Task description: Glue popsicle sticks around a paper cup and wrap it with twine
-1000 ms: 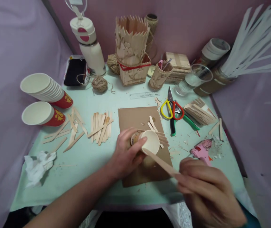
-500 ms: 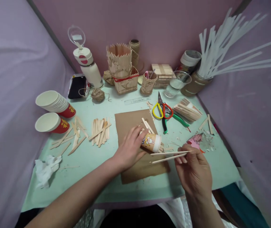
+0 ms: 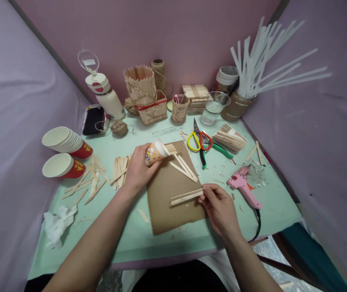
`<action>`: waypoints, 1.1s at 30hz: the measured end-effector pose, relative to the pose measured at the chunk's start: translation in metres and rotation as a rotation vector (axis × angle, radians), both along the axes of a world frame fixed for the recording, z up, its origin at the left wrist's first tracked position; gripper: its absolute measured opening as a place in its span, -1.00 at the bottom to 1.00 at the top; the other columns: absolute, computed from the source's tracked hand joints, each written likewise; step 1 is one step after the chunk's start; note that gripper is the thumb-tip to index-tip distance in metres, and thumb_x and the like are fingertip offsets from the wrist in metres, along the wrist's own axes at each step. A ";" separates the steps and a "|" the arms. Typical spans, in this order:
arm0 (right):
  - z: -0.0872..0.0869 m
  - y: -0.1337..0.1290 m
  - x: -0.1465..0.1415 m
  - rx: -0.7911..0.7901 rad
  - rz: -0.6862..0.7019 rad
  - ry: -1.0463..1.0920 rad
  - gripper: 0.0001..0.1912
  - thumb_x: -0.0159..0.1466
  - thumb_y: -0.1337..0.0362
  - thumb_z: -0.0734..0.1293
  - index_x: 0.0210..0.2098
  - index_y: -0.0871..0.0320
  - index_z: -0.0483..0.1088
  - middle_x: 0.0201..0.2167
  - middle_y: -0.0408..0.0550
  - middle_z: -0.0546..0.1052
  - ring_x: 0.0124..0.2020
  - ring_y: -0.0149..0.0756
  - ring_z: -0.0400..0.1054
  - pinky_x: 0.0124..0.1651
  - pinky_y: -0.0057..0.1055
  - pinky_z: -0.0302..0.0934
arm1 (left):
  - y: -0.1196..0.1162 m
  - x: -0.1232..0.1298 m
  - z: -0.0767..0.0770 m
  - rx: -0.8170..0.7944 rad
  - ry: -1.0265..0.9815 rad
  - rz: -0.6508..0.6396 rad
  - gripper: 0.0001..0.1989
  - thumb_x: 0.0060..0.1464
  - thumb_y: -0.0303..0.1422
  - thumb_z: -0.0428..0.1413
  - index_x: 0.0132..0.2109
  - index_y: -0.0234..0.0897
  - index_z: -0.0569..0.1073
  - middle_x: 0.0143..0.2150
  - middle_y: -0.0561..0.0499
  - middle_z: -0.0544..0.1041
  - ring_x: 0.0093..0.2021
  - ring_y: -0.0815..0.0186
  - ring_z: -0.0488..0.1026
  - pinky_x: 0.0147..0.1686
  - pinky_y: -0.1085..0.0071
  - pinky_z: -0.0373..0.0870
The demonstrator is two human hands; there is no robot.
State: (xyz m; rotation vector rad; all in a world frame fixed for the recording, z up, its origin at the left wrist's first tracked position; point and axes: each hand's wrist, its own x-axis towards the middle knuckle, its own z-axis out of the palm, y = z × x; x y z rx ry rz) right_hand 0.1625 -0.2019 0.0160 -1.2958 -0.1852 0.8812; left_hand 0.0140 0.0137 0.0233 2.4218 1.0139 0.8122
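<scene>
My left hand (image 3: 140, 168) is wrapped round a small patterned paper cup (image 3: 154, 153), tilted with its white end to the right. Wooden sticks (image 3: 171, 149) stick out past that end. Between the fingertips of my right hand (image 3: 220, 207) are two thin wooden craft sticks (image 3: 187, 196), pointing left over a brown cardboard sheet (image 3: 167, 219). Several loose craft sticks (image 3: 186, 168) lie on the cardboard between the hands. Just left of my left hand is a pile of craft sticks (image 3: 119, 168), partly covered by it.
A pink glue gun (image 3: 243, 184) with a black cord lies at right. Scissors (image 3: 199, 141) and green-handled pliers (image 3: 222, 151) rest behind the cardboard. Red paper cups (image 3: 78, 167) stand at left. At the back are a bottle (image 3: 109, 99), stick baskets (image 3: 153, 107) and a water cup (image 3: 212, 111).
My left hand has carried the paper cup left and turned it up off the cardboard. My right hand has moved left with its sticks, uncovering the glue gun.
</scene>
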 end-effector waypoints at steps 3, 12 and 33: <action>-0.005 0.009 -0.011 -0.066 0.056 -0.054 -0.62 0.05 -0.01 0.56 -0.35 0.16 0.52 -0.57 -0.14 0.52 -0.51 -0.34 0.42 -0.35 -0.37 0.37 | 0.019 0.005 -0.015 -0.002 0.027 0.101 -0.44 0.06 -0.28 0.26 0.18 -0.26 0.32 0.04 -0.17 0.45 0.09 -0.01 0.42 0.08 0.05 0.38; -0.008 0.014 -0.006 -0.212 0.226 -0.514 -0.72 0.27 0.04 0.38 -0.31 0.14 0.50 -0.46 -0.05 0.58 -0.40 -0.22 0.49 -0.23 -0.28 0.39 | -0.038 -0.012 -0.003 0.248 -0.140 -0.115 -0.61 0.19 -0.35 0.17 0.15 -0.22 0.36 0.08 -0.17 0.48 0.13 0.10 0.42 0.13 0.10 0.32; 0.014 -0.010 0.020 -0.212 0.458 -1.184 -0.85 0.39 0.29 0.30 -0.20 0.11 0.54 -0.30 -0.03 0.59 -0.25 -0.23 0.49 -0.17 -0.31 0.36 | -0.050 -0.023 -0.025 -0.116 0.124 -0.468 -0.72 0.34 -0.46 -0.04 -0.06 -0.24 0.57 -0.15 -0.06 0.60 -0.13 0.23 0.46 -0.15 0.27 0.45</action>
